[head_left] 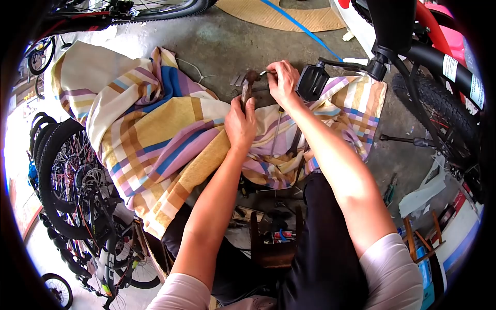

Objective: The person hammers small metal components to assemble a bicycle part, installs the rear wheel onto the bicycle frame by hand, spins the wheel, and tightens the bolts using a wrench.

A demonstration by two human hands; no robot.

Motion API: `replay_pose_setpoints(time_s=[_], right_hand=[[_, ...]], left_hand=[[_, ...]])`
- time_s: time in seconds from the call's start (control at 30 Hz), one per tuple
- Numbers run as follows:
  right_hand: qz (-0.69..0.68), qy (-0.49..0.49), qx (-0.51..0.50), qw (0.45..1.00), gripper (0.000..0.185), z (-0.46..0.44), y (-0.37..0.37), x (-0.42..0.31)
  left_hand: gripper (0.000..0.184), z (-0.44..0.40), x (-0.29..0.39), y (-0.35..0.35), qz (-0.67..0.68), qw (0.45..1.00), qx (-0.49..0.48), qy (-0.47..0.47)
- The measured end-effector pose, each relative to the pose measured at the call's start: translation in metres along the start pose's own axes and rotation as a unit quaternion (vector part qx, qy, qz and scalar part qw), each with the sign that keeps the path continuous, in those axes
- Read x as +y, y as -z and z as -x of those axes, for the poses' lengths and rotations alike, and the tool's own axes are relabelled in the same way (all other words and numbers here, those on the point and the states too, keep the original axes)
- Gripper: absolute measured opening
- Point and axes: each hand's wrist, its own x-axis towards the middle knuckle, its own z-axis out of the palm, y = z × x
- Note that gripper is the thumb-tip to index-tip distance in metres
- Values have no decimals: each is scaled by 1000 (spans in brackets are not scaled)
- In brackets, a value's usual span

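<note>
My left hand (pixel 241 125) is closed around the short handle of a hammer (pixel 250 79), its dark, rusty head pointing up and away from me. Just right of that head, my right hand (pixel 283 83) has thumb and fingers pinched together. A small pale tip shows at those fingertips, but I cannot make out what it belongs to. Both hands are above a plaid cloth (pixel 170 132) spread over the floor and toward my knees. Close beside my right hand is a black bicycle pedal (pixel 313 82) on its crank arm.
Bicycle wheels (pixel 64 178) crowd the left side. At right stands a black bike frame (pixel 439 62) with a knobbly tire (pixel 439 103). Cardboard (pixel 248 14) and a blue strap (pixel 299 26) lie on the floor ahead. Tools and a wooden stool (pixel 276 253) are between my legs.
</note>
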Motion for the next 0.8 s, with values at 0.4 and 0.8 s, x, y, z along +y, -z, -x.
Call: replay_pose_setpoints(time_s=[0.4, 0.8], right_hand=[[128, -78, -82, 985, 48, -4, 9, -40], [141, -10, -122, 982, 29, -8, 16, -37]], left_hand=[[37, 8, -3, 8, 57, 997, 37, 25], [36, 12, -6, 9, 50, 998, 40, 17]])
